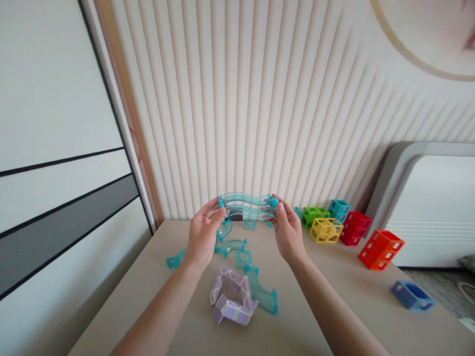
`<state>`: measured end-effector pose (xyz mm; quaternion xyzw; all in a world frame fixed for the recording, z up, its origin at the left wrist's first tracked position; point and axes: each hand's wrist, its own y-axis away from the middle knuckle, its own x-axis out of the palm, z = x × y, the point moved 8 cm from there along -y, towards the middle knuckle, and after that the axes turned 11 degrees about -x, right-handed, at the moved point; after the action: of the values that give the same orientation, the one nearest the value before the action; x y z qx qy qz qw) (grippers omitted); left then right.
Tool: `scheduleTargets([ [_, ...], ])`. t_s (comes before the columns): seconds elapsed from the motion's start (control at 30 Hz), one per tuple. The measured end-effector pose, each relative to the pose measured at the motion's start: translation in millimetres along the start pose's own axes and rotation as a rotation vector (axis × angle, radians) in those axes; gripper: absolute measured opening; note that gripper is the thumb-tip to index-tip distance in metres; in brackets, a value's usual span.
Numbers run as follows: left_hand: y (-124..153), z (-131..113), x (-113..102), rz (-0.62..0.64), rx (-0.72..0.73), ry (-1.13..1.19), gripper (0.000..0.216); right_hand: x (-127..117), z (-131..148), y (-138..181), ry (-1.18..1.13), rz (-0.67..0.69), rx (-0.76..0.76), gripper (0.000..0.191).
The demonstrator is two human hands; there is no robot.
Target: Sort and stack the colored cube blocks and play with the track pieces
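Observation:
Between my two hands, a translucent teal marble-run track piece with a wavy shape is held up above the far part of the table. My left hand pinches its left end, thumb in front. At the other end, my right hand grips the connector with thumb and fingers. Below lie more teal pieces: a curved track, a small square connector and a longer curved track. Nearest to me sits a lilac folding snake puzzle, bent into a ring.
Hollow plastic blocks stand along the right: green, yellow, red, orange and blue. A ribbed wall rises behind the table; a white cabinet is at left.

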<state>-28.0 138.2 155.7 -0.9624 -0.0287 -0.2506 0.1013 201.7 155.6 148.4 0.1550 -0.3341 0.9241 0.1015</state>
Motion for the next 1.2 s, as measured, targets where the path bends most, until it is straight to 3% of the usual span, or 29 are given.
scheduleTargets([
  [0.47,-3.5,0.1,-2.7,0.02,-0.018,-0.002,0.042,3.0,12.8,3.4,0.27,0.064,-0.084,0.048],
  [0.73,-0.8,-3.6,-3.4,0.025,-0.014,-0.163,0.069,0.4,4.4,1.1,0.39,0.091,-0.119,0.05],
  [0.87,-1.9,-2.9,1.5,0.07,0.026,-0.349,0.044,-1.1,8.1,-0.4,0.557,0.118,-0.248,0.044],
  [0.93,-3.2,0.7,2.9,0.078,0.027,-0.415,0.04,7.8,21.2,4.3,0.728,0.188,-0.383,0.036],
  [1.03,-3.7,5.2,4.5,0.09,0.03,-0.457,0.04,32.5,36.5,19.1,0.939,0.4,-0.547,0.029],
  [1.13,-2.7,7.1,3.4,0.072,0.043,-0.48,0.039,51.9,39.5,33.5,1.073,0.589,-0.608,0.039],
  [1.2,-1.7,9.2,1.9,0.058,0.035,-0.466,0.038,57.0,37.7,37.6,1.146,0.644,-0.616,0.051],
])
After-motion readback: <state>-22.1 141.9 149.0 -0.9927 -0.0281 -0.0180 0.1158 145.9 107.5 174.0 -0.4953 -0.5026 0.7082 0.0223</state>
